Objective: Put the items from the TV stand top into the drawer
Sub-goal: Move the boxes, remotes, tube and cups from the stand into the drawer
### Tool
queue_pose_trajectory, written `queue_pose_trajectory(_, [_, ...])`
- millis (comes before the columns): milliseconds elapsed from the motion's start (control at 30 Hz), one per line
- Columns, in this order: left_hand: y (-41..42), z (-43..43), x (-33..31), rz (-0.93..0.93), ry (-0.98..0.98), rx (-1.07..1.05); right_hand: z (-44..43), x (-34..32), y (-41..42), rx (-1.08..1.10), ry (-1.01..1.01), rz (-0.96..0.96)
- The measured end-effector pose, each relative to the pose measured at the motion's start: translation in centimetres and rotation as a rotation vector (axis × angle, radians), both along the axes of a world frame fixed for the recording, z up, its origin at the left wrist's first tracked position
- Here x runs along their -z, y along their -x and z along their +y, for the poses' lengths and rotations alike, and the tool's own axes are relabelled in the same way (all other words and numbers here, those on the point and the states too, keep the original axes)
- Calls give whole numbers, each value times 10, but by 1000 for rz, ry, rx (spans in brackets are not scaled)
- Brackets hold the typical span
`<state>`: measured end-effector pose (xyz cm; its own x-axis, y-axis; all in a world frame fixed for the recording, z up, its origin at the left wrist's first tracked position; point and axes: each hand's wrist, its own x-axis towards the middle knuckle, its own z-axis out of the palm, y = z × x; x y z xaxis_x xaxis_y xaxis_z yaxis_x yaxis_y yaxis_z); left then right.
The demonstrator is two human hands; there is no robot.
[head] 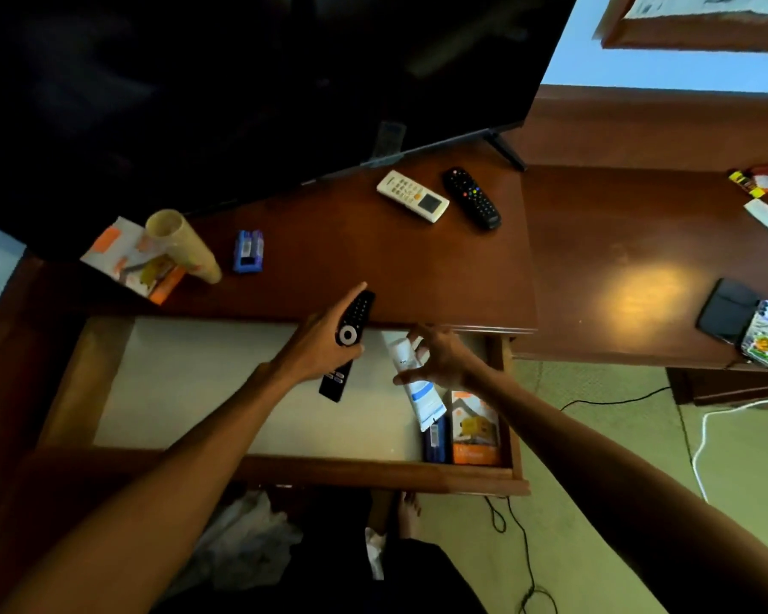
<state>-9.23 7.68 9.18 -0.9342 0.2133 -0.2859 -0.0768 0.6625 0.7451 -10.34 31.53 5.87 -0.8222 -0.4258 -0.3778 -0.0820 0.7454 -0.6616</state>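
The drawer [116, 383] stands pulled out below the TV stand top [373, 259]. My left hand [315, 347] grips a slim black remote [349, 334] over the drawer's far edge. My right hand [444, 356] is over the drawer's right part, its fingers spread around the cap end of a white and blue tube [420, 396]; a firm grip cannot be told. An orange box [473, 429] and a dark blue item [433, 440] lie in the drawer's right end. On the stand top lie a white remote [411, 196], a black remote [473, 197], a blue battery pack [248, 251], a cardboard roll [182, 243] and an orange-white packet [129, 259].
A black TV [240, 82] overhangs the back of the stand. To the right, a desk [639, 268] carries a dark wallet [725, 310], a patterned phone [765, 334] and small packets [761, 183]. Cables [701, 436] run over the green carpet. A plastic bag [249, 538] lies under the drawer.
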Motion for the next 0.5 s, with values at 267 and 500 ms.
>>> queue_pose_trajectory(267, [-55, 15, 59, -6, 235, -3, -8, 57, -46, 193, -17, -50])
queue_pose_trajectory(500, [-57, 14, 121, -103, 258, -202, -31, 94, -53, 238, -120, -97])
